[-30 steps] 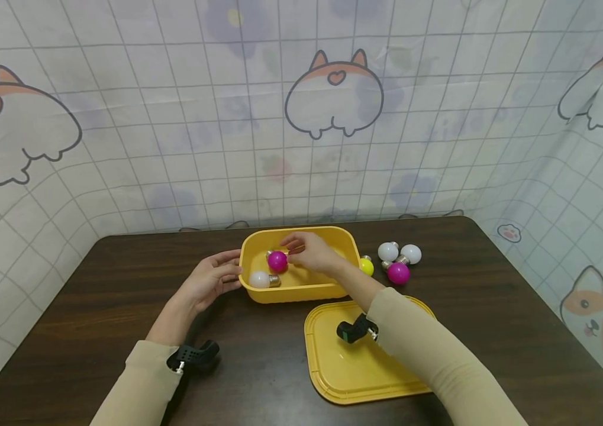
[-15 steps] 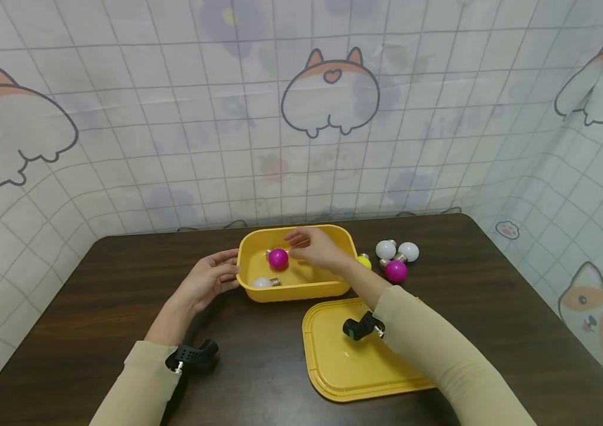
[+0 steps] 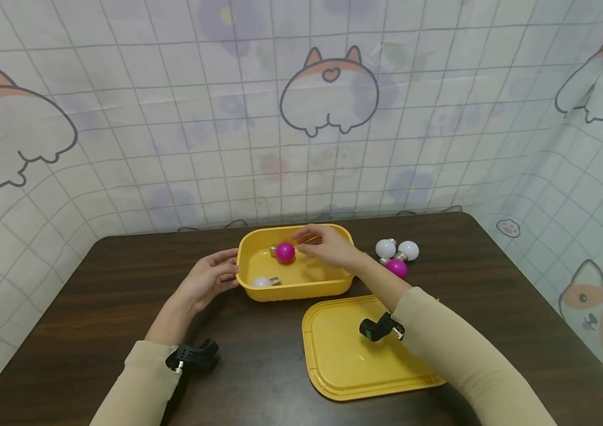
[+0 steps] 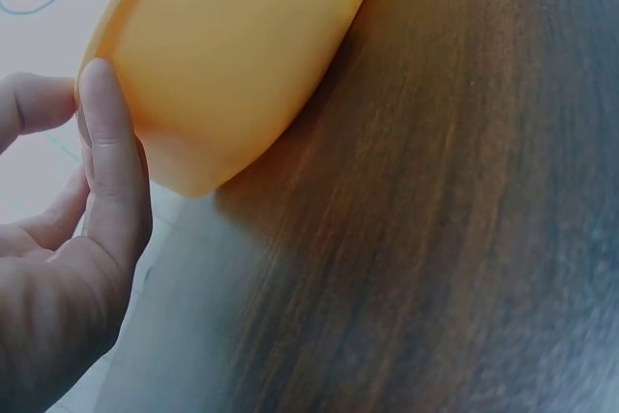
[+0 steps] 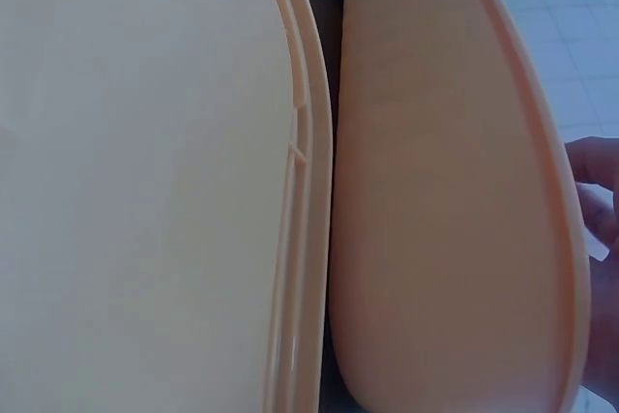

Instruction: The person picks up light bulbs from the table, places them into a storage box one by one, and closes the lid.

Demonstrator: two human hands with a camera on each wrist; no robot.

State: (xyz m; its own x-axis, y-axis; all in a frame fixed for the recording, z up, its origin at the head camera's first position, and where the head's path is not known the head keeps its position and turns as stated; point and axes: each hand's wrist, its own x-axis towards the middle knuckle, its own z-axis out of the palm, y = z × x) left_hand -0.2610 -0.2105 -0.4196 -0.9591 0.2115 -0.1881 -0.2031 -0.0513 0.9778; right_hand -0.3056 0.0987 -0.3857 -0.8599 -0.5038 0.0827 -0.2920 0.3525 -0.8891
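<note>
Left hand (image 3: 206, 281) rests its extended fingers, slightly spread, against the left end of the yellow box (image 3: 293, 292), which stands on the dark table (image 3: 120, 284). Inside, a white bulb (image 3: 261, 283) lies near the front left corner, with a magenta bulb (image 3: 285, 253) behind it and a little to its right. Next comes the right hand (image 3: 328, 245), reaching over the box, thumb and fingers parted just beside the magenta bulb; whether they touch it, I cannot tell. Below that arm lies the yellow lid (image 3: 349, 355). Farther right, two white bulbs (image 3: 409, 250) and another magenta one (image 3: 397, 269) cluster on the table.
</note>
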